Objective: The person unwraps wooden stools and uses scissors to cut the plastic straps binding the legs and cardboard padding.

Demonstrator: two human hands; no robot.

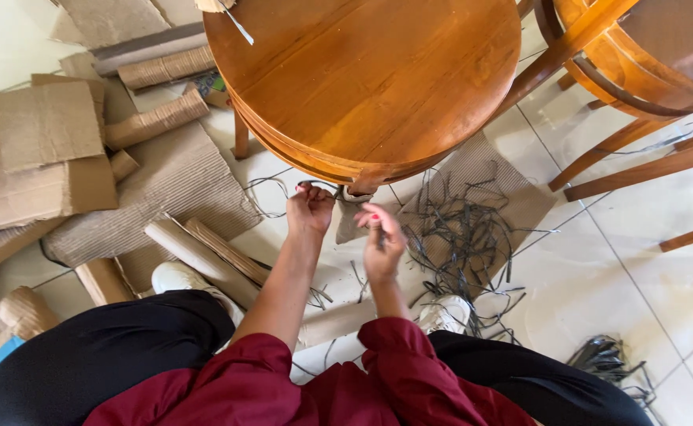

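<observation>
Floor (646, 284): pale tiles, and I'm looking straight down at them past black-trousered knees and dark red sleeves.
Table (362, 79): round and wooden, the biggest thing here; it fills the top middle, its near rim just above both hands.
Chair (638, 71): curved wooden frame at the top right, its legs splayed over the tiles, well apart from the hands.
Cardboard (39, 158): flat sheets and a ribbed piece spread on the left, probably stripped wrapping laid out of the way.
Rolls (157, 118): several cardboard tubes between the sheets and my left knee; they crowd the floor on that side.
Strap pile (465, 237): a tangle of thin dark strips on a ribbed sheet right of the hands, with a smaller bunch (607, 355) lower right; loose ends trail toward my feet and clutter the way in.
Shoes (181, 278): white, planted either side of the work, so I'm crouched close.
Wrap (350, 217): a scrap of brown paper hanging by the table leg, between the two hands.
Left hand (309, 209): curled tight at the rim, pinching something thin; I judge it a strap end, though I can't tell.
Right hand (379, 237): fingers closed narrow around a thin strip, held just beside the wrap, seemingly to keep it taut.
</observation>
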